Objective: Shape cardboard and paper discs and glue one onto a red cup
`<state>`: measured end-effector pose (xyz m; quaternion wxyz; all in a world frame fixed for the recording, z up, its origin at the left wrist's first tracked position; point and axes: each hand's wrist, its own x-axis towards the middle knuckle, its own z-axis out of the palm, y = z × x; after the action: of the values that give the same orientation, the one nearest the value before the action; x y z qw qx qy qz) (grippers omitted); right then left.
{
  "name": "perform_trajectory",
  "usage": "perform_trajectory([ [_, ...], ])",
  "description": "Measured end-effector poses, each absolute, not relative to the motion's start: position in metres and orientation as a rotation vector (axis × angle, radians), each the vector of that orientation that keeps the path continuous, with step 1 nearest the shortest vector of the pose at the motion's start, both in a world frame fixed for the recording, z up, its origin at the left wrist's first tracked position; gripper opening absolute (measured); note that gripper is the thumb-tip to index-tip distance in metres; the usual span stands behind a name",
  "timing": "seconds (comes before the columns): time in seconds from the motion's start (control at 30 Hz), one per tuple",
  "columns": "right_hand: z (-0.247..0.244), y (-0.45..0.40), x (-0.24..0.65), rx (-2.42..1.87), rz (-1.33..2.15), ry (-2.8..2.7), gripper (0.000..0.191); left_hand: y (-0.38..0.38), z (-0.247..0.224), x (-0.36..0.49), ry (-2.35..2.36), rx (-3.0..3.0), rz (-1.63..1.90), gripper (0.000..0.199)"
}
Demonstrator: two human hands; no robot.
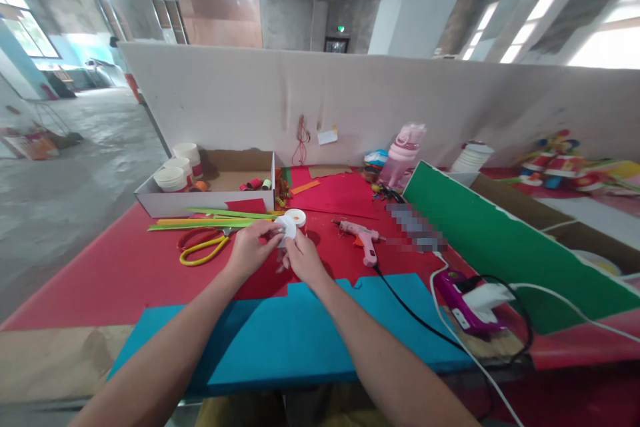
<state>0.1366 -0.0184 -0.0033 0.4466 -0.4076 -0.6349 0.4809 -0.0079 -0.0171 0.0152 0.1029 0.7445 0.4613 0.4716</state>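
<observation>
Both my hands hold a small white round piece [287, 228] over the red table covering; whether it is a flat paper disc or the end of a paper cup, I cannot tell. My left hand [254, 245] pinches its left side, and my right hand [303, 255] grips its lower right edge. Just behind it stands a white paper cup [295, 216], partly hidden. Scissors [205, 248] with red and yellow handles lie left of my left hand, in front of green and orange strips [215, 221]. To the right rests a pink glue gun [367, 240].
A shallow box [210, 203] at back left holds stacked cups and small rolls. Blue sheet [280, 340] covers the front edge. On the right are a purple power strip [470, 307] with cables, a green-sided box [490, 247], a pink bottle [401, 155] and a blurred patch.
</observation>
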Motion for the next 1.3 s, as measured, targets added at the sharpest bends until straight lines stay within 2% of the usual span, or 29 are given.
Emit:
perform_trajectory([
  [0.1, -0.001, -0.02, 0.137, -1.027, 1.136, -1.627, 0.023, -0.02, 0.014, -0.003, 1.407, 2.321, 1.41, 0.01],
  [0.27, -0.002, -0.021, 0.135, -1.005, 1.163, -1.67, 0.019, -0.023, 0.013, 0.003, 1.527, 2.345, 1.39, 0.013],
  [0.43, 0.0, -0.022, 0.134, -1.046, 1.054, -1.711, 0.016, -0.022, 0.012, 0.003, 1.601, 2.121, 1.466, 0.006],
  [0.57, 0.002, -0.023, 0.134, -1.064, 1.049, -1.7, 0.021, -0.018, 0.01, 0.001, 1.641, 1.919, 1.446, 0.008],
  [0.97, 0.0, -0.022, 0.132, -0.945, 1.247, -1.516, 0.02, -0.014, 0.012, -0.004, 1.298, 1.511, 1.511, 0.011],
  [1.3, 0.001, -0.02, 0.132, -0.781, 1.4, -1.421, 0.019, -0.012, 0.023, -0.007, 1.029, 1.076, 1.554, 0.022],
])
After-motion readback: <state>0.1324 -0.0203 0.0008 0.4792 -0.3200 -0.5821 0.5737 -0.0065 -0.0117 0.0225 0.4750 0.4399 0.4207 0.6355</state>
